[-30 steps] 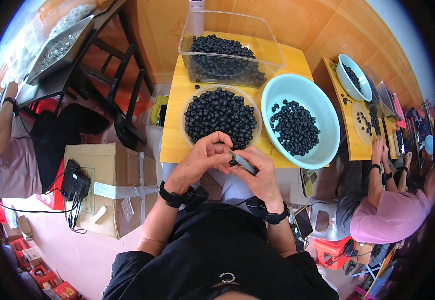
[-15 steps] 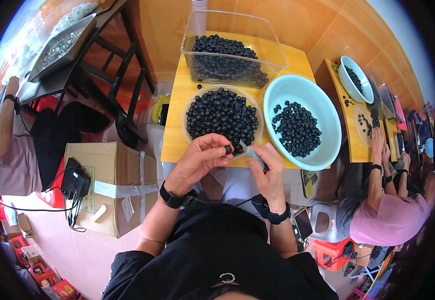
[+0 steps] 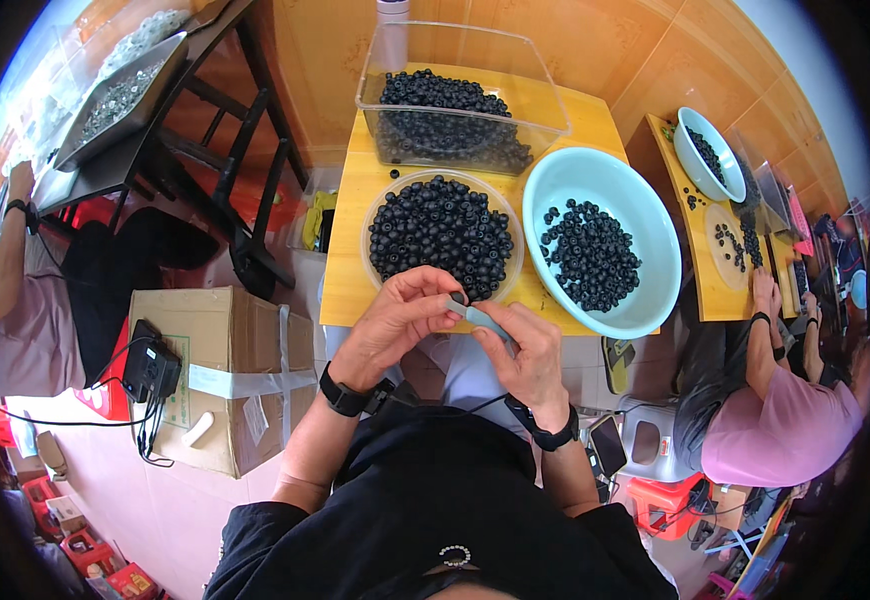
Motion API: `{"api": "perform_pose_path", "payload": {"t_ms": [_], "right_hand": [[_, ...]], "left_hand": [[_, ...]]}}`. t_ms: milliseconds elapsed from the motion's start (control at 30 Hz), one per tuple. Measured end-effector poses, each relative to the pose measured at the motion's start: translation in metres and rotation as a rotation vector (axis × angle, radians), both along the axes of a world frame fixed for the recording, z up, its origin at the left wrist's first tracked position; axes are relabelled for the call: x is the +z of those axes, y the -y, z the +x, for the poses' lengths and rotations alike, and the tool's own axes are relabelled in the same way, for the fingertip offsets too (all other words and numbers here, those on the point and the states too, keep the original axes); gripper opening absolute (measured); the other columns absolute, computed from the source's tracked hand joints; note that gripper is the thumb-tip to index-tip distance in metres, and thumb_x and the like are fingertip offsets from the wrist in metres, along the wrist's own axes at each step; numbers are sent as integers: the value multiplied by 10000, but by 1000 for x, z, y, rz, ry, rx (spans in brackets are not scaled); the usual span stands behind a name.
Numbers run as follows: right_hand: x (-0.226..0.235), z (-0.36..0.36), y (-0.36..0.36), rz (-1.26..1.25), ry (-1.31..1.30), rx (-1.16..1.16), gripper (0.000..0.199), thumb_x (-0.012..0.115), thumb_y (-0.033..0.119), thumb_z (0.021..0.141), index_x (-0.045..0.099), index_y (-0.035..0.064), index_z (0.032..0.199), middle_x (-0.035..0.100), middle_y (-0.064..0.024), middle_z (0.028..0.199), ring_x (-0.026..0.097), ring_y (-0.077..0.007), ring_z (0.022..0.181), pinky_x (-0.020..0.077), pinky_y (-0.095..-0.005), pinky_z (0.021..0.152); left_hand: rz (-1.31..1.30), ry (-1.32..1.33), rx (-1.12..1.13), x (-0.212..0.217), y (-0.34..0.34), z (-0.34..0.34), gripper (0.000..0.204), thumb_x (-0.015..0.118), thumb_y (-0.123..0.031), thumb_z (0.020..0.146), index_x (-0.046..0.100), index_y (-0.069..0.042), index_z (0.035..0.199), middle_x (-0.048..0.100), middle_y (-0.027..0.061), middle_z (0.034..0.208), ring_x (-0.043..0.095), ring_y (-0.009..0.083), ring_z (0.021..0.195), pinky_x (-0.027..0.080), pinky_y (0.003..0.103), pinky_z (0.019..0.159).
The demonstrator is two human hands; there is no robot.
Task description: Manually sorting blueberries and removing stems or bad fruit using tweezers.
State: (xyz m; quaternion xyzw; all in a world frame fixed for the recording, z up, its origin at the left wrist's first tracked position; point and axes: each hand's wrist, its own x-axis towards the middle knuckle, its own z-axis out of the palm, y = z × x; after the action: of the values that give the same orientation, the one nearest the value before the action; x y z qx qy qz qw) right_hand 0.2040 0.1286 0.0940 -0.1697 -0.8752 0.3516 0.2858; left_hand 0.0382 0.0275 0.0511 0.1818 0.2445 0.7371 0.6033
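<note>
Pinched in the fingertips of my left hand (image 3: 400, 312) is a small round black part (image 3: 458, 297), like a bead or bushing. My right hand (image 3: 530, 350) grips a small knife-like tool (image 3: 485, 319) with a blue-grey handle. Its flat, pale tip meets the part at my left fingers; the exact contact is partly hidden. Just beyond both hands sits a shallow clear round tray (image 3: 366, 240), heaped with similar black parts (image 3: 440, 235). A light blue basin (image 3: 667, 260) to its right holds more of them.
At the back of the yellow table (image 3: 347, 290) stands a clear rectangular bin (image 3: 545, 95) of black parts. A cardboard box (image 3: 200, 340) is on the floor at left. Co-workers sit on both sides, one in a pink shirt (image 3: 775, 430) at another yellow table.
My right hand has shifted left, bringing the tool's tip from beside the black part onto it. My left hand keeps its pinch in nearly the same place.
</note>
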Motion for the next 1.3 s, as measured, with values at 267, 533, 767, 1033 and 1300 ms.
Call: {"api": "perform_pose_path", "payload": {"t_ms": [267,533,767,1033,1300], "right_hand": [[0,0,-2,14,0,-14,228,702,134,801,663,17,993,594,-97,682,603,-212,543,454,-312,485],[-2,-2,-1,1,-7,4,222,702,129,799,664,21,989,609,-98,694,602,-204,537,456,-306,485],[-40,-3,-26,21,-29,-212,195,680,158,831,680,-3,941,670,-148,762,645,-270,611,479,-333,537],[-12,-14,-11,-417,-82,-24,239,685,92,807,654,-20,1017,667,-151,805,633,-158,666,470,-278,592],[-3,-13,-9,-315,-64,163,223,705,68,759,656,14,970,622,-117,811,604,-261,708,463,-324,626]], "left_hand": [[-24,-14,1,3,-1,0,145,637,-13,858,612,-7,1001,660,78,922,661,134,829,557,244,759],[-25,16,-15,2,2,-2,122,653,-24,851,602,-2,959,656,82,891,661,131,778,562,237,724],[48,1,-103,13,11,-3,144,678,-11,811,608,5,935,656,95,885,653,129,734,543,226,666],[-118,-62,28,3,8,-6,145,662,-8,832,581,-31,949,649,65,892,646,126,727,550,231,664],[-93,-50,-99,-3,0,-1,255,674,-30,829,538,-46,1044,649,60,886,650,120,738,558,234,670]]}}
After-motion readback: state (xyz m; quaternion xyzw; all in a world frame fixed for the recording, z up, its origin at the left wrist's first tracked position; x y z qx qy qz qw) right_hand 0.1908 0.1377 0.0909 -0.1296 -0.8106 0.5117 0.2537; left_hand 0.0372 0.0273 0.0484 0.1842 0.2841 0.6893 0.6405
